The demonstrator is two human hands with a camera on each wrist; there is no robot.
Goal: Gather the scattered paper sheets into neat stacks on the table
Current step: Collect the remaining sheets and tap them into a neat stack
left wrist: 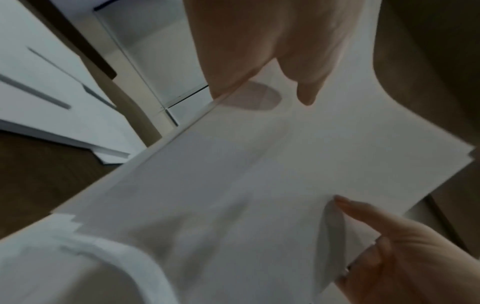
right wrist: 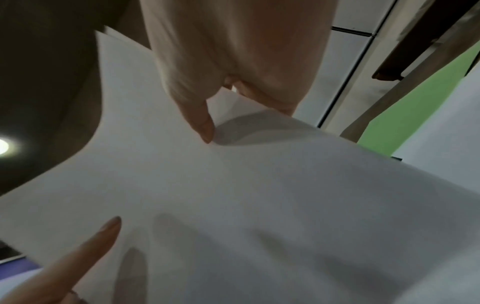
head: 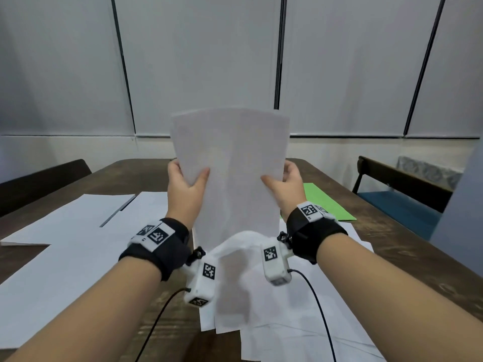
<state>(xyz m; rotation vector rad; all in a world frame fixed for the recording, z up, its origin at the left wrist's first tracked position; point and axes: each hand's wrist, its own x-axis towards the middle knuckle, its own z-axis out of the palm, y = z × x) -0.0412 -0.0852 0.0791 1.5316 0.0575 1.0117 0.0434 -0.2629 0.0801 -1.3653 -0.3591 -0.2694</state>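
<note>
Paper sheets, thin, white and bunched into a small bundle (head: 231, 168), stand upright in the air above the dark brown wooden surface (head: 392, 226). The left hand (head: 184, 188) pinches the bundle's left edge, thumb in front and fingers behind. The right hand (head: 283, 188) pinches the right edge the same way. In the left wrist view the corners of the bundle do not line up; a few sheets stick out like little steps.

Under the bundle lies a messy heap of more white sheets (head: 287, 309), one of them humped up. To the left of the bundle, big flat white sheets (head: 68, 244) lie spread on the surface. To the right of the bundle lies a flat green sheet (head: 324, 202).

I think this is the squaring-up step: the bundle is picked up but not yet tidy. The next move likely calls for tapping the bottom edge down on the surface so the sheets slide even, with a loose hold, then laying the bundle flat as one neat stack.
</note>
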